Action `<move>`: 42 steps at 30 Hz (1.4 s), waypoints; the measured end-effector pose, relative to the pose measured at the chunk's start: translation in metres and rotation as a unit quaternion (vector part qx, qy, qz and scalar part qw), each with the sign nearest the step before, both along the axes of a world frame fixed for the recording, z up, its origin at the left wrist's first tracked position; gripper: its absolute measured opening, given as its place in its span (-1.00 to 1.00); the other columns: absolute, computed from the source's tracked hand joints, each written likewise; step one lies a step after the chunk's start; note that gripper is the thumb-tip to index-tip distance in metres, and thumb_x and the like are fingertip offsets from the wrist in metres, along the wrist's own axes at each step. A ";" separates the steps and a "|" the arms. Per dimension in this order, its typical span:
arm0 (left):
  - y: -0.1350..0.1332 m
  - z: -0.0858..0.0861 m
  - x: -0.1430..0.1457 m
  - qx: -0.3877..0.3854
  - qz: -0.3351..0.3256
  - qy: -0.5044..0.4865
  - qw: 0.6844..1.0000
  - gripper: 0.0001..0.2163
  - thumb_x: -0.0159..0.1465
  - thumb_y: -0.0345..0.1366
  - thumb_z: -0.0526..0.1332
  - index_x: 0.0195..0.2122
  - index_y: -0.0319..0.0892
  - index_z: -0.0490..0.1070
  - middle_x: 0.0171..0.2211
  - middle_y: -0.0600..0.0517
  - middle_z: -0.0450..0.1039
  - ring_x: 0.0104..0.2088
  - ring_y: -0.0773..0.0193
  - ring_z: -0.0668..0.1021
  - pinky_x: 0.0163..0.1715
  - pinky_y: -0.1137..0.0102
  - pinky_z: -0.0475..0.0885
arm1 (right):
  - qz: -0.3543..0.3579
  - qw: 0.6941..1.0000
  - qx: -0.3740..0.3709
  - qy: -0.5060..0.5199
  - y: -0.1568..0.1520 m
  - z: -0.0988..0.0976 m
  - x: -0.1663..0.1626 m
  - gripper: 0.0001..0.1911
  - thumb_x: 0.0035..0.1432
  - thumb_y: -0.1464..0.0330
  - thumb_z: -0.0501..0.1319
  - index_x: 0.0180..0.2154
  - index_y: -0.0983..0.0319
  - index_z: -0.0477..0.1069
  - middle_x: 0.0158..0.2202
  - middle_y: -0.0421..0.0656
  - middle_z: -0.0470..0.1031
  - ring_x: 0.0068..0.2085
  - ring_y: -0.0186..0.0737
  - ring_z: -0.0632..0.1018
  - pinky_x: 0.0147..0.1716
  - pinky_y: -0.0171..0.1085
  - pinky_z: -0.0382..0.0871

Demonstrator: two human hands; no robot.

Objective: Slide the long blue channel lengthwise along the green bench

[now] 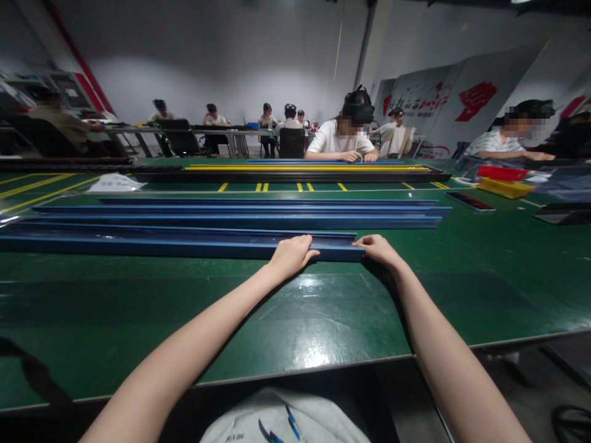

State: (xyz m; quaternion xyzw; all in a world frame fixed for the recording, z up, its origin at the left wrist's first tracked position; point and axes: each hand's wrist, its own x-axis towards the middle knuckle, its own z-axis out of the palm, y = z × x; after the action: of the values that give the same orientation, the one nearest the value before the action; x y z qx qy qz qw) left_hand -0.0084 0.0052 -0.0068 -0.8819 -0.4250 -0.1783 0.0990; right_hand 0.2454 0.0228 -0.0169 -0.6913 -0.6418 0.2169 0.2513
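A long blue channel profile lies across the green table, nearest to me, its open trough facing up. My left hand is closed over its near wall, a short way in from the right end, with the thumb on the outer side. Right at that end, my right hand pinches the channel's edge; its fingertips are partly hidden, so any small thing between them does not show. Several more blue channels lie behind, roughly parallel to this one.
Clear plastic sheeting lies on the green table before me. Further back are yellow and black strips, a phone, and red and yellow trays. A co-worker sits opposite; another is at the right.
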 end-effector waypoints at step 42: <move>0.003 0.031 -0.013 -0.118 0.017 0.102 0.988 -0.78 0.22 -0.14 0.06 -0.27 -0.17 0.36 -0.22 -0.05 0.46 -0.19 0.14 0.51 -0.32 0.36 0.38 | 0.073 0.916 0.216 -0.329 -0.038 0.026 -0.089 -0.67 0.22 0.25 -0.08 -0.41 0.21 0.37 -0.35 -0.14 0.51 -0.33 -0.29 0.48 -0.48 -0.36 0.04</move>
State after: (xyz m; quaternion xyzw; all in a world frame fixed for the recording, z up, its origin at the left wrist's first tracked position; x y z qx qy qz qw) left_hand -0.0213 0.0078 0.0245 -0.8938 -0.4454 -0.0338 0.0399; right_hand 0.1561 -0.0151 0.0088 -0.6035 -0.7684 -0.1490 0.1520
